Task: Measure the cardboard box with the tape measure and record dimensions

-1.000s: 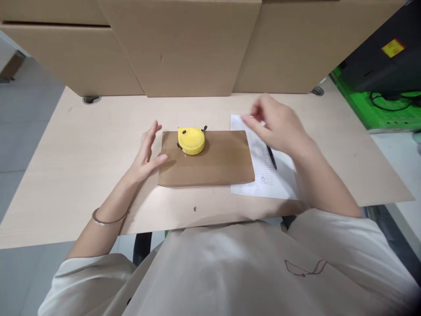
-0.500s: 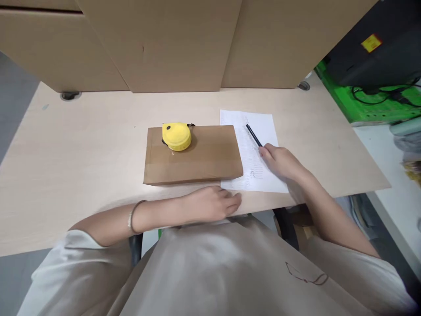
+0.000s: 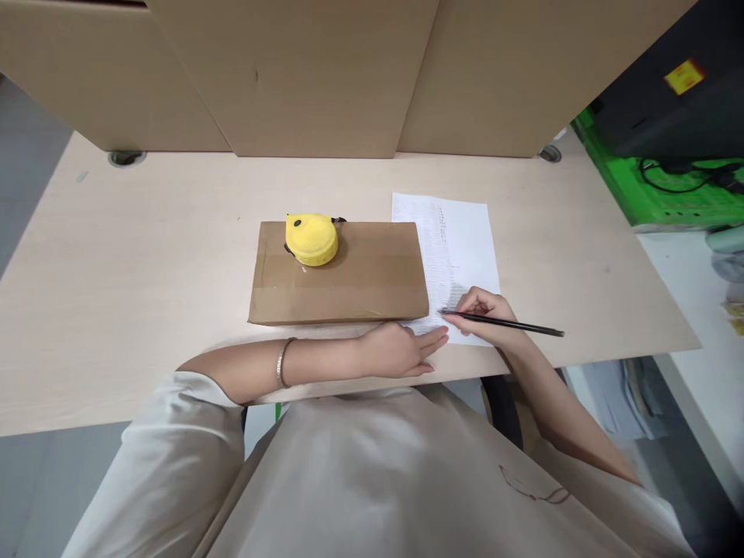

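Observation:
Between the fingers of my right hand is a thin black pen, its tip pointing left onto the lower part of a white printed sheet. Across the table's front edge lies my left hand, fingers stretched out and apart, the fingertips touching the bottom of the sheet. Just beyond that hand sits a closed brown cardboard box, covering the sheet's left part. A round yellow tape measure with a black strap rests on top of the box.
Tall cardboard boxes stand along the back of the wooden table. On the right are a green crate with black cables, a dark case and a white surface.
My right hand has come down the sheet and turned the pen, so its tip now points left at the lower lines. The left hand has slid right onto the sheet's bottom edge, fingers spreading.

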